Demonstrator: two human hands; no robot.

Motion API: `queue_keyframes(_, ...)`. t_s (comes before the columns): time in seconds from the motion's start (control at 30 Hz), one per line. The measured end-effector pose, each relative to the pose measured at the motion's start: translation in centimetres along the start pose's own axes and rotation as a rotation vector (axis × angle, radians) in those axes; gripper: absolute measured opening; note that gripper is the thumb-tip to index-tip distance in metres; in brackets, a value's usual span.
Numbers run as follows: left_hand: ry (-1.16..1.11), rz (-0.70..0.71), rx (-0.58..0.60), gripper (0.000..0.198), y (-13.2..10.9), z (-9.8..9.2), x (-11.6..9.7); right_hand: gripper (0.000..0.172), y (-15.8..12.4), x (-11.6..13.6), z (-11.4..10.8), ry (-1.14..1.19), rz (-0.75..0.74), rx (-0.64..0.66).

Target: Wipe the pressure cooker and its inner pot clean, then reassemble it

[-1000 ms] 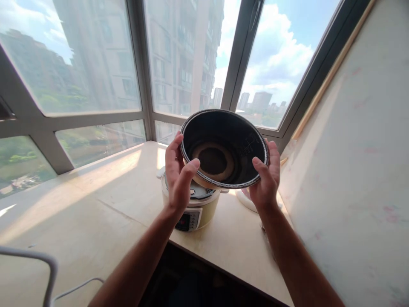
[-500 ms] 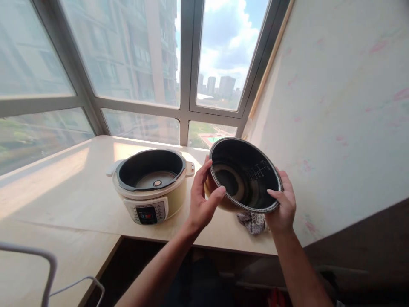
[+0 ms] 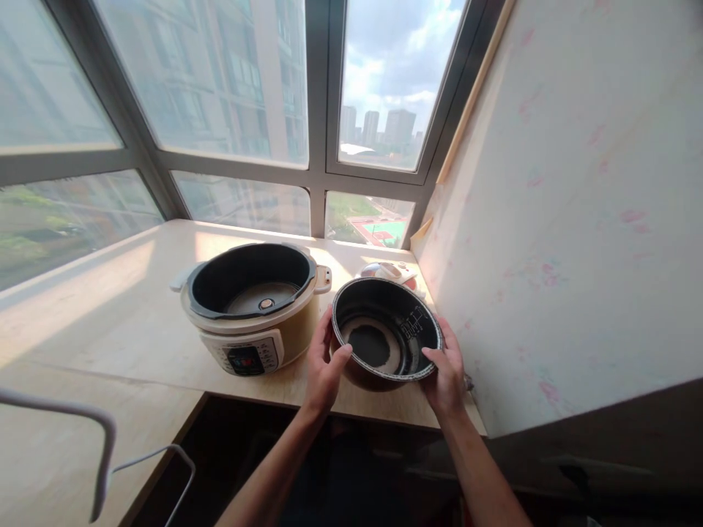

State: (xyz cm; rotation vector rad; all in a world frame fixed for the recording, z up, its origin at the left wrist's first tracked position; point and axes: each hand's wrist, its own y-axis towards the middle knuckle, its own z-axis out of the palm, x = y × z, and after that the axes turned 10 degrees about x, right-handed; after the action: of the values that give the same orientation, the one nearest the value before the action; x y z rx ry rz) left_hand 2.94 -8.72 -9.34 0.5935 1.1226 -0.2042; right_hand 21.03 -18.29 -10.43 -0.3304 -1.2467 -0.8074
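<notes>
Between my two hands is a dark inner pot (image 3: 387,329) with a pale rim and measuring marks inside. It tilts toward me over the right part of the ledge. My left hand (image 3: 325,369) grips its left side, thumb over the rim. On the right side, my right hand (image 3: 446,369) holds the pot the same way. The pot's inside shows a pale ring around a dark round bottom. Left of it stands a cream electric pressure cooker (image 3: 250,311), lidless, with a control panel facing me and a small round knob in its floor.
Behind the pot lies a lid (image 3: 387,272), partly hidden. The wooden ledge (image 3: 132,322) meets a flowered wall (image 3: 549,219) at right and windows behind. A bent white tube (image 3: 104,446) crosses the lower left. A bit of cloth (image 3: 469,382) shows beside my right hand.
Both hands have brought the pot down and left, closer to the cooker, and tilted it less. The lid behind it has come into view, while the cloth is now mostly covered.
</notes>
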Motion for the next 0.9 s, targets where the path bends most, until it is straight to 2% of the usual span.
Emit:
queue_keyframes(0.27,0.053,-0.058,-0.095,0.071,-1.3,-2.1,2.3,0.076,0.0,-2.6,0.4,-0.089,0.023,0.045)
queue_keyframes(0.43,0.031,-0.072,-0.117,0.069,-1.0,-2.5,3.6,0.07,0.0,-3.0,0.4,-0.053,0.037,0.069)
queue_keyframes(0.67,0.042,-0.052,-0.143,0.066,-0.9,-2.6,5.1,0.075,0.3,-3.5,0.2,-0.03,0.029,0.033)
queue_keyframes(0.9,0.225,-0.053,-0.258,0.042,-0.3,-2.1,5.1,0.059,0.9,-3.1,-1.1,-0.139,0.039,0.005)
